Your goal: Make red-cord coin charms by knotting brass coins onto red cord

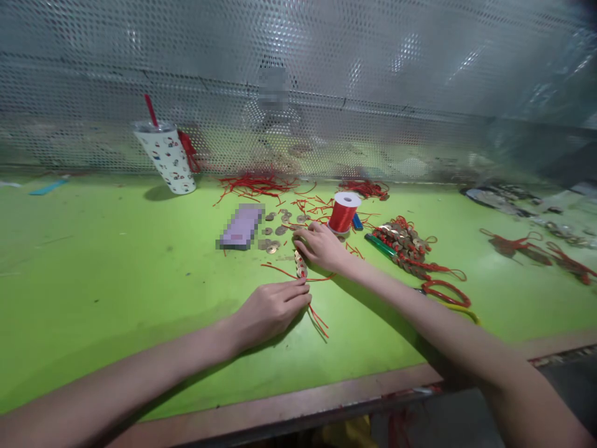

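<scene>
A short strand of overlapping brass coins [300, 264] tied with red cord lies on the green table in front of me. My left hand [275, 305] pinches its near end, and loose red cord ends [319, 321] stick out from under the fingers. At the far end, my right hand [323, 247] has its fingers curled down onto the strand; the fingertips are partly hidden. Another red cord [278, 271] runs crosswise beneath the strand, out to both sides. Several loose coins [272, 246] are scattered just beyond my right fingertips.
Behind my right hand stands a spool of red cord [344, 214]. To the right lie finished coin strands [405, 244], a green pen-like tool [380, 246] and red-handled scissors [446, 292]. A phone-like block [242, 227], a tumbler [168, 158] and red cord scraps [256, 185] sit farther back.
</scene>
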Demonstrator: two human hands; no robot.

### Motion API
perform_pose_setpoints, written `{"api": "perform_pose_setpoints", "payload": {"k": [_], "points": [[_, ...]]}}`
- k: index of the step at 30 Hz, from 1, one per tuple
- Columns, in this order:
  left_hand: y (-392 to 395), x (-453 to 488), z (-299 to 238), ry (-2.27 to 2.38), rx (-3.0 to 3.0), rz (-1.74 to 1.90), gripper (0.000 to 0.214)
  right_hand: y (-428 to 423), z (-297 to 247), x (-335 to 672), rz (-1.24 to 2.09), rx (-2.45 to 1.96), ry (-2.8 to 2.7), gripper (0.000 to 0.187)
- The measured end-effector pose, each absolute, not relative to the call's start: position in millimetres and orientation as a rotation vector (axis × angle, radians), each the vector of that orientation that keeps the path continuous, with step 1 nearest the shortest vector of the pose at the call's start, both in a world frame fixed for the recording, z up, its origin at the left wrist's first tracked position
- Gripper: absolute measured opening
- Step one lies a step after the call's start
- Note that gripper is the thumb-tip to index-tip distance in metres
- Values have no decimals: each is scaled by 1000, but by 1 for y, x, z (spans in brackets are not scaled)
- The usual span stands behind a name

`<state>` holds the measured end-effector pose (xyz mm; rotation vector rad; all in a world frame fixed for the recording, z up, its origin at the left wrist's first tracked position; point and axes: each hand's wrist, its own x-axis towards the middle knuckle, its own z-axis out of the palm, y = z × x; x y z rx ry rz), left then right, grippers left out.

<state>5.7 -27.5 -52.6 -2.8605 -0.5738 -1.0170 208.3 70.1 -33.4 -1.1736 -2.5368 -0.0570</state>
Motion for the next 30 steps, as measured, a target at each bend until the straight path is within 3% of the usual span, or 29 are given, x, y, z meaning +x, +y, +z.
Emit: {"api": "perform_pose_setpoints", "payload": {"k": [10,18,24,30], "points": [[-36,6,-36,-294,-2909,-1038,23,80,-29,204,-98,-1204,-2578,26],[-37,11,-38,-557,-3106,-1172,17,89,-19,206,8,-1134,-2585,21],[-41,14,-30,-992,-3200,-1386,11,55,-10,221,694,-911,-2090,24],[-34,17,-25,-1372,-3264,-1538,10,-2,-14,221,1365,-1011,-1569,16]]}}
